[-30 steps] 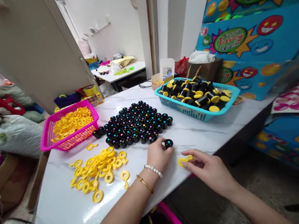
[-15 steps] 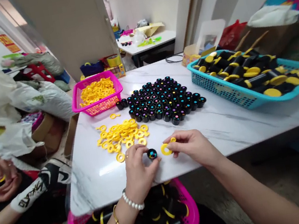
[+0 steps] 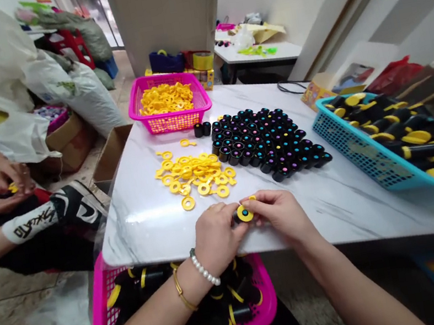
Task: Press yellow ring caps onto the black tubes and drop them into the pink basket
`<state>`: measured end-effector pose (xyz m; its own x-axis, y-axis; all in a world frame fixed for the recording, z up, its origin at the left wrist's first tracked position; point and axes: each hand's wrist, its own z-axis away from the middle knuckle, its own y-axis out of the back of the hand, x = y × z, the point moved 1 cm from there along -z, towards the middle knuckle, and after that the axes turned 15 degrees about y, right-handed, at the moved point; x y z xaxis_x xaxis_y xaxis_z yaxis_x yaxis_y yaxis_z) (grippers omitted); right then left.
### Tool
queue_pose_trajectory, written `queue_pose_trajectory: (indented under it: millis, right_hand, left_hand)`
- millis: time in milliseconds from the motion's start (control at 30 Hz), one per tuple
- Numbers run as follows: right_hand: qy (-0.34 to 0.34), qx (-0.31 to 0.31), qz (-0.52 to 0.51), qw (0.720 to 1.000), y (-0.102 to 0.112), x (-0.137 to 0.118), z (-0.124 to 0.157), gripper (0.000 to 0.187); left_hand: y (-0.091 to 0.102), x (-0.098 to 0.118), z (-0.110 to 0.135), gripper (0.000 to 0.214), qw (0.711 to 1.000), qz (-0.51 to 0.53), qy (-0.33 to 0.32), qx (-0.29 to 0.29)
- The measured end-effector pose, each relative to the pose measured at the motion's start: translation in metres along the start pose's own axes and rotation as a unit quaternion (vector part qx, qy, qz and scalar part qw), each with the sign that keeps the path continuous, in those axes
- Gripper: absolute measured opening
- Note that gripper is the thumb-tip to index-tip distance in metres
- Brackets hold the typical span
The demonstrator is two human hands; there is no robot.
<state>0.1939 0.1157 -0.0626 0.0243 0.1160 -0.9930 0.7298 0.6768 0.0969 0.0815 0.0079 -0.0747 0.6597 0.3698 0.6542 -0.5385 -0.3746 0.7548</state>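
Near the table's front edge my left hand (image 3: pixel 218 232) is closed around a short black cylinder (image 3: pixel 235 217), mostly hidden by the fingers. My right hand (image 3: pixel 278 213) pinches a yellow ring with a small tab (image 3: pixel 245 213) and holds it against the cylinder's end; a blue-green dot shows through the ring's hole. Beyond my hands lies a loose pile of yellow rings (image 3: pixel 196 174). To its right, many black cylinders (image 3: pixel 257 141) stand upright in a tight cluster, with coloured dots in their tops.
A pink basket (image 3: pixel 176 120) of yellow rings stands at the back. On the right is a blue basket (image 3: pixel 363 167) of black cylinders with yellow ends; a pink basket (image 3: pixel 267 293) of similar pieces sits below the table edge. At left, another person's hands (image 3: pixel 10 182) hold something yellow.
My hands have come together, and the yellow ring has moved left onto the end of the black cylinder. The camera view has turned left.
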Motion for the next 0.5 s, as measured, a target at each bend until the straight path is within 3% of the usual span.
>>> queue_pose_trajectory:
  millis: [133,333,400,500]
  right_hand:
    - [-0.029,0.005,-0.046,0.998,-0.003,0.003,-0.001,0.027]
    - [-0.002,0.008,0.002,1.000,-0.005,0.002,0.005,0.028]
    - [0.018,0.003,0.016,1.000,-0.004,0.002,0.007,0.028]
    - [0.035,-0.009,0.024,0.999,-0.005,0.002,0.010,0.027]
  left_hand:
    - [0.000,0.002,0.001,0.019,1.000,-0.005,0.002,0.004]
    - [0.005,0.003,0.001,0.020,1.000,-0.001,0.013,-0.006]
    - [0.011,0.004,0.000,0.020,0.998,0.034,0.024,-0.044]
    - [0.016,0.005,-0.004,0.026,0.973,0.146,0.076,-0.160]
